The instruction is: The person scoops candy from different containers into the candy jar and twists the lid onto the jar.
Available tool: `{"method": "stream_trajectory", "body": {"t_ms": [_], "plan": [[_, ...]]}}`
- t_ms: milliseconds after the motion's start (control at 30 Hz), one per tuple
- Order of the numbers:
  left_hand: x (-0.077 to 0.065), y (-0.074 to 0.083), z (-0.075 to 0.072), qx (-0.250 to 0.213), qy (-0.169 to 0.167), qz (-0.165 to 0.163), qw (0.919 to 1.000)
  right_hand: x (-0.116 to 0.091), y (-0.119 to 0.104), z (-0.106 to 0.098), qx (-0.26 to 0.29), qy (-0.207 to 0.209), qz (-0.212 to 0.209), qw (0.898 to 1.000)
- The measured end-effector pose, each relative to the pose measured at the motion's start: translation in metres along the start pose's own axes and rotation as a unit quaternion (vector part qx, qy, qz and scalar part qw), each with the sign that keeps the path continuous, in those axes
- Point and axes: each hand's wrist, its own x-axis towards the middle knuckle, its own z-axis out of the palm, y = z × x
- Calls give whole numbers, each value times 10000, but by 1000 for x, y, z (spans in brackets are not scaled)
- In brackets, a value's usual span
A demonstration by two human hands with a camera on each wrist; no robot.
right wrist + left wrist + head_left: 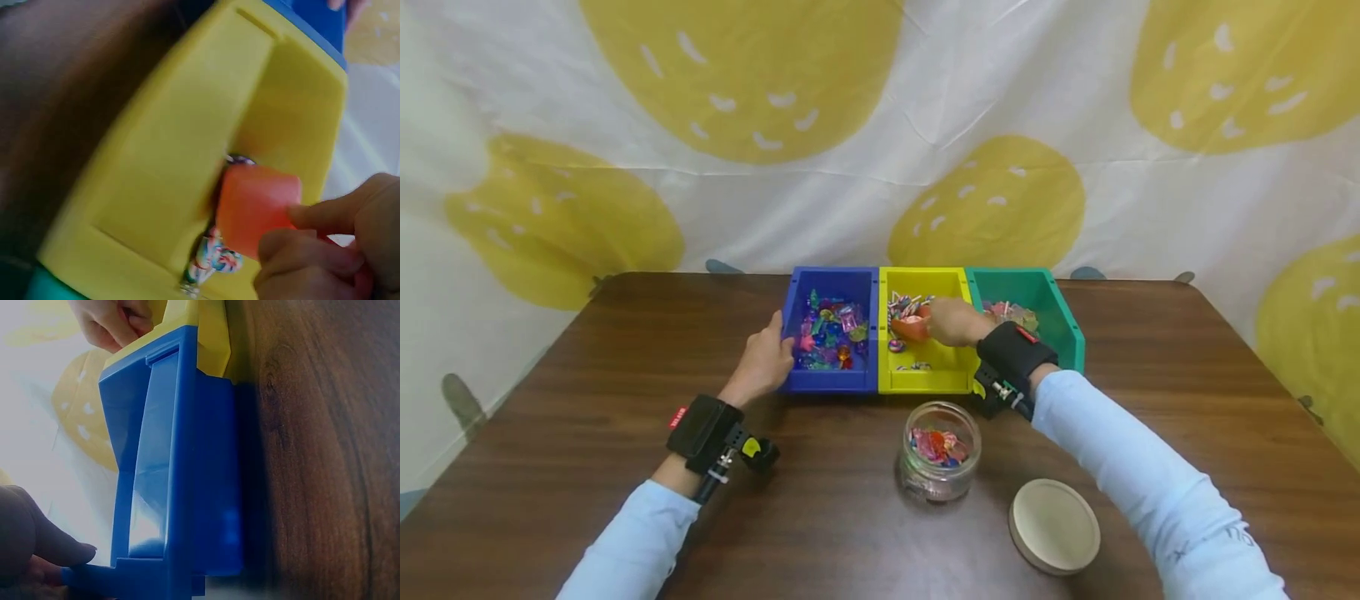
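Note:
My left hand (765,358) grips the left side wall of the blue bin (831,382), which holds colourful translucent trinkets (831,329). In the left wrist view its thumb (69,549) lies on the bin's wall. My right hand (953,323) holds a small orange-red scoop (259,206) inside the yellow bin (943,362). Striped lollipop-like pieces (910,304) lie around the scoop, and several more (212,257) show near it in the right wrist view. What sits inside the scoop is only partly visible.
A green bin (1073,346) with pale pink and yellow pieces joins the yellow bin's right side. In front stands an open glass jar (940,483) partly filled with colourful pieces. Its round, pale lid (1054,525) lies on the brown wooden table (820,517). A patterned cloth hangs behind.

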Motion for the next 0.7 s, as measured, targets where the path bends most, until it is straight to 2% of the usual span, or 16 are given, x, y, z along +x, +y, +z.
{"method": "stream_trajectory", "body": {"t_ms": [33,67,100,167,233,267,300,400,600,700], "plan": [[0,0,0,24,28,-4,10000,3,2,5,346,-4,285,9990],[0,0,0,38,48,-1,10000,6,4,10,202,20,203,9996],[-1,0,0,56,58,3,10000,10,7,19,-173,129,16,9998],[-1,1,1,46,8,-19,10000,16,13,33,-822,-152,-313,9960],[-1,3,2,5,-66,-54,10000,23,19,44,-1516,-647,-567,9847],[-2,3,2,-34,-103,-73,9999,24,20,47,-1904,-643,-803,9763],[-2,4,2,-35,-113,-81,9999,27,22,50,-1987,-875,-817,9727],[-2,5,1,-12,-110,-96,9999,25,17,44,-1993,-1223,-676,9699],[-2,5,-3,117,-103,-115,9998,8,-5,22,-1765,-1058,-540,9771],[-1,5,-3,146,-97,-123,9998,6,-7,25,-1544,-1006,-354,9822]]}}
